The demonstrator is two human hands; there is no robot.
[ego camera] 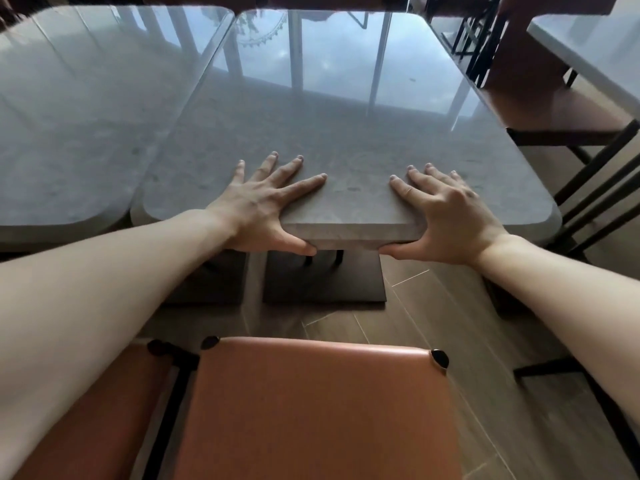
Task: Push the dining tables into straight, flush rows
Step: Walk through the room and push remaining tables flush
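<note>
Both my hands grip the near edge of the grey stone-look dining table (346,133) directly in front of me: left hand (263,209) with fingers spread flat on the surface and thumb hooked under the edge, right hand (446,216) likewise, fingers on top, thumb beneath. This table sits just beside a matching neighbouring table (86,116) on my left, a thin seam between their long edges, near edges close to level. An orange-brown chair seat (311,410) lies below my arms, and another chair (554,109) stands at the right.
</note>
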